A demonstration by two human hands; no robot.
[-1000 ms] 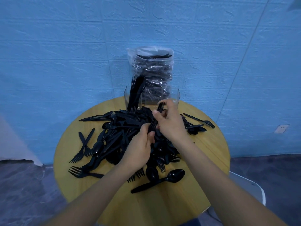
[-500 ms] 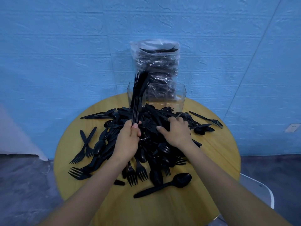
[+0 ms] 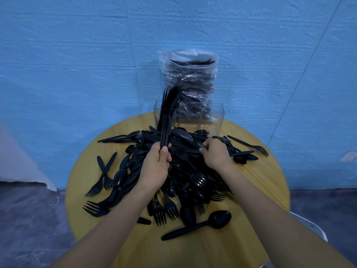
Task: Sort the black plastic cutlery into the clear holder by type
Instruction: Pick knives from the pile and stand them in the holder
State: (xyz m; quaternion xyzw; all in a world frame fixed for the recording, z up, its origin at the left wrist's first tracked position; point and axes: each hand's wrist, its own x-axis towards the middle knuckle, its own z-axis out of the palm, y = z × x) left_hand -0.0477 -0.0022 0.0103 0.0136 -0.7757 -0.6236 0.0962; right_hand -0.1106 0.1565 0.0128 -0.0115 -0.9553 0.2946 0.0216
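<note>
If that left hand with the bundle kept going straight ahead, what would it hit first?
Probably the clear holder, at its left compartment where cutlery already stands; the left hand and its bundle point there, though depth is unclear.

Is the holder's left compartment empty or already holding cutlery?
Holding cutlery: black pieces stand upright in the holder's left compartment; the others look empty.

Cutlery pile (image 3: pixel 173 171) on the table (image 3: pixel 251 190); holder (image 3: pixel 216 117) behind it; bagged stack (image 3: pixel 191 78) behind the holder.
</note>
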